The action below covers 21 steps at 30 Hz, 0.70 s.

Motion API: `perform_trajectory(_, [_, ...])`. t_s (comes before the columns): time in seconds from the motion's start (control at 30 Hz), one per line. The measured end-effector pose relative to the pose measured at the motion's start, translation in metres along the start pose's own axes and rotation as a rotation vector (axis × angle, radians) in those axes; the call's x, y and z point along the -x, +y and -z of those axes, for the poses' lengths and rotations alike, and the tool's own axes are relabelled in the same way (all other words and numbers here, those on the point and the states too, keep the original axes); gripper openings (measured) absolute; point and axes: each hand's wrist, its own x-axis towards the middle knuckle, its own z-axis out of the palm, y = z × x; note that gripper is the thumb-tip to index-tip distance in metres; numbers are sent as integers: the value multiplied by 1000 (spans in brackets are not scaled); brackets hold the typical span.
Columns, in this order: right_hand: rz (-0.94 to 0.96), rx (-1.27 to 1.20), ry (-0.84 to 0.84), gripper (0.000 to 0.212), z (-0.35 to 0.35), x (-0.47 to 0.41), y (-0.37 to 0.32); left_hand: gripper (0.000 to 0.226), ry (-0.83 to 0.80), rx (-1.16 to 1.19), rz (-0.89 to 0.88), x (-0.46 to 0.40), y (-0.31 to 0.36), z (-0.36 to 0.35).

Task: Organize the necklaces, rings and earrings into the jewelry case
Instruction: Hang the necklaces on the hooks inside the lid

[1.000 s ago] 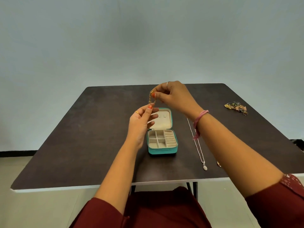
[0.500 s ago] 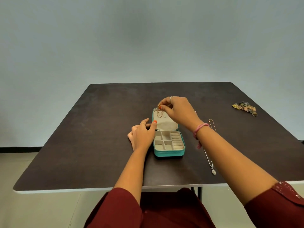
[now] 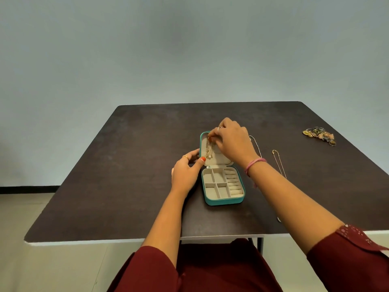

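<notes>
A dark brown table [image 3: 134, 178] with a pale edge stands before a plain grey-blue wall [image 3: 168, 49]; a pale floor [image 3: 25, 218] shows at the left, with a black skirting line where it meets the wall. The person's dark red sleeves and lap fill the bottom of the view.

Near the middle of the table lies a teal case [image 3: 223, 202], opened flat. Its base, the half nearer the person, has a beige lining split into four square compartments on the left and a column of ring rolls on the right; all of these look bare. The lid [image 3: 223, 160], the far half, is lined in the same beige. A gold chain [image 3: 209, 149] hangs down along the left part of the lid lining.

The right hand [image 3: 233, 142] reaches over the lid, its fingertips pinching the top end of the gold chain near the lid's far left corner. It wears a ring and, at the wrist, a pink band [image 3: 253, 164]. The left hand [image 3: 186, 172] holds the lid's left edge, thumb on the lining, fingers curled behind.

Right of the case, two thin necklaces [image 3: 279, 163] lie stretched on the table, one partly hidden by the right forearm. Well apart, near the far right corner, sits a small heap of jewelry [image 3: 319, 133].
</notes>
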Motion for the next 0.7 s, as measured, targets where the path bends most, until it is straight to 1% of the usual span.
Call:
perform_trajectory(0.1, [24,49,39,23,-3,1,1,33,-8,-1,-33,2,0,2])
perform_trajectory(0.2, [29,43,64,23,-5,3,1,39,-24,-18,-50,3,0,2])
perform_trajectory(0.33, [27,11,107,19,-7,4,3,36,-31,-37,-53,2,-1,3])
perform_trajectory(0.4, [7,-46,122,16,-6,4,3,35,-31,-26,-60,2,0,3])
perform_trajectory(0.5, [-41,-141,93,13,-2,1,3,36,-32,-11,-64,3,1,4])
perform_trajectory(0.6, [-70,-185,58,11,1,-1,3,37,-39,-5,-65,5,2,5])
perform_trajectory(0.7, [-94,-229,57,8,4,-1,3,38,-40,-7,-66,4,2,5])
